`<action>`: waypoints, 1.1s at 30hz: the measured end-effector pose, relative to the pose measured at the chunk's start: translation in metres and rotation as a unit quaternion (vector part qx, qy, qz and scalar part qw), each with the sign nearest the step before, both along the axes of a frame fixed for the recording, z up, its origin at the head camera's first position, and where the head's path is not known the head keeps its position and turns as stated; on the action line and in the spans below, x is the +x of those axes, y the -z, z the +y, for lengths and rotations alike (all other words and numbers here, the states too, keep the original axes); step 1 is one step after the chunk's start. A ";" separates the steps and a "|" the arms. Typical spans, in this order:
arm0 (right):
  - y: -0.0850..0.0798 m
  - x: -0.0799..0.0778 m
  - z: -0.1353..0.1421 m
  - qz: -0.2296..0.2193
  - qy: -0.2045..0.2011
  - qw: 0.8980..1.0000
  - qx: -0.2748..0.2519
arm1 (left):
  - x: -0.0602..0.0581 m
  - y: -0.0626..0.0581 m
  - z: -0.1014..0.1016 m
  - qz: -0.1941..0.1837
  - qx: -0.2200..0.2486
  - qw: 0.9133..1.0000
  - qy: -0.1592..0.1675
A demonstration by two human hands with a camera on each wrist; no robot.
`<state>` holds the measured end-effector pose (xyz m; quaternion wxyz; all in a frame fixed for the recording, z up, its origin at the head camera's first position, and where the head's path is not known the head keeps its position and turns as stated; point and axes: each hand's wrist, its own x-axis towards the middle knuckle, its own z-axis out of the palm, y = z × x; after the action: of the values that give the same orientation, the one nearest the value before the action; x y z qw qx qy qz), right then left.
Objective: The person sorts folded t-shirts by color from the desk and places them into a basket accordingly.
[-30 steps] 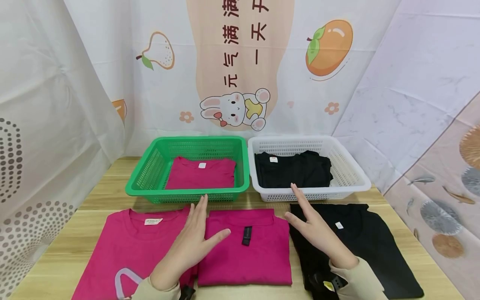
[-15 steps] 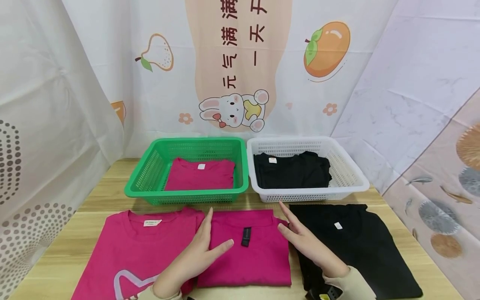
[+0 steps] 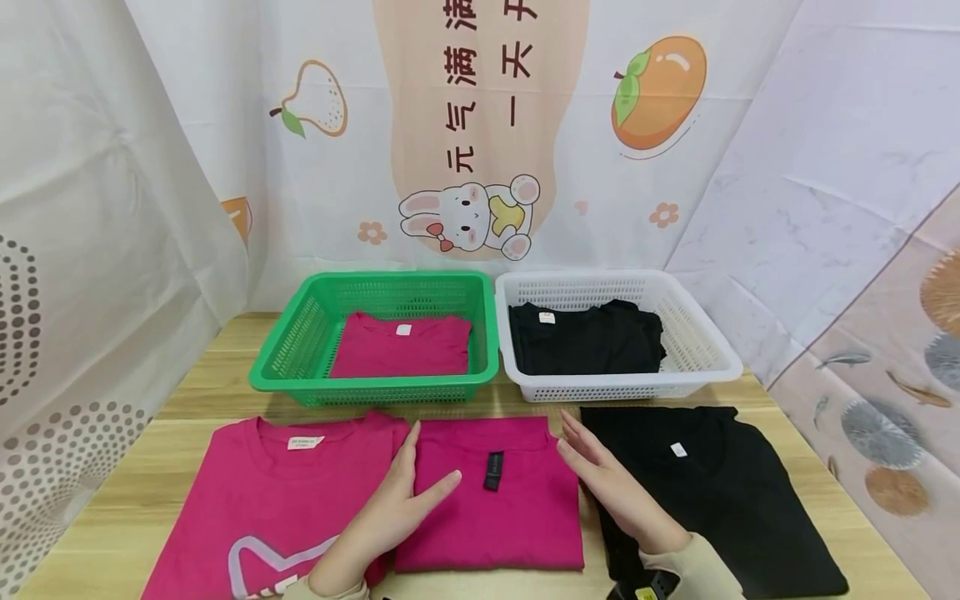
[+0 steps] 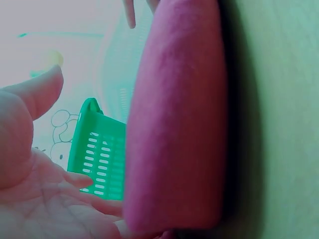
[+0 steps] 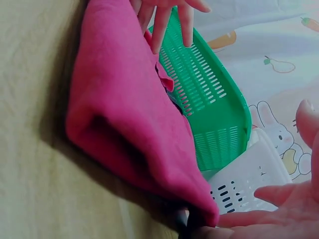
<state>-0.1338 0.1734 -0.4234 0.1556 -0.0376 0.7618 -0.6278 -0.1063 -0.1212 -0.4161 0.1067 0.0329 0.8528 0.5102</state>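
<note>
A folded magenta shirt (image 3: 517, 525) with a black neck label lies in the middle of the front row. Along its left side is my left hand (image 3: 393, 504), thumb spread over the shirt and fingers extended. My right hand (image 3: 603, 479) stands at the opposite side, fingers extended too, fingertips by the upper right corner. Both wrist views show the shirt's thick folded edge; the left fingertips (image 4: 107, 205) pass partly out of sight behind it, and the right fingers (image 5: 246, 218) reach its corner. No fingers curl round the cloth.
A pink shirt (image 3: 300, 492) with a pale printed line lies left, a black shirt (image 3: 720, 508) right. Behind them stand a green basket (image 3: 375, 385) holding a magenta shirt and a white basket (image 3: 697, 367) holding black clothing. A printed curtain (image 3: 330, 208) closes off the back.
Both hands have come down and closer to the middle shirt's sides. The right hand has moved left off the black shirt's upper part. The shirts and baskets stay put.
</note>
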 end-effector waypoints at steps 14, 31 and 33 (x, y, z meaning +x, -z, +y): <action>0.006 -0.002 0.004 -0.029 0.055 0.996 -0.071 | -0.007 0.007 -0.012 -0.010 0.100 0.991 -0.083; 0.014 -0.005 0.012 -0.066 0.004 0.991 -0.120 | -0.006 0.012 -0.018 -0.031 0.172 0.979 -0.104; 0.016 -0.007 0.013 -0.069 -0.007 0.990 -0.125 | -0.006 0.012 -0.018 -0.037 0.172 0.979 -0.101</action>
<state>-0.1409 0.1865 -0.4391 0.2066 -0.0186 0.6641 -0.7183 -0.1124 -0.1388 -0.4282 0.0790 -0.0550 0.7467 0.6582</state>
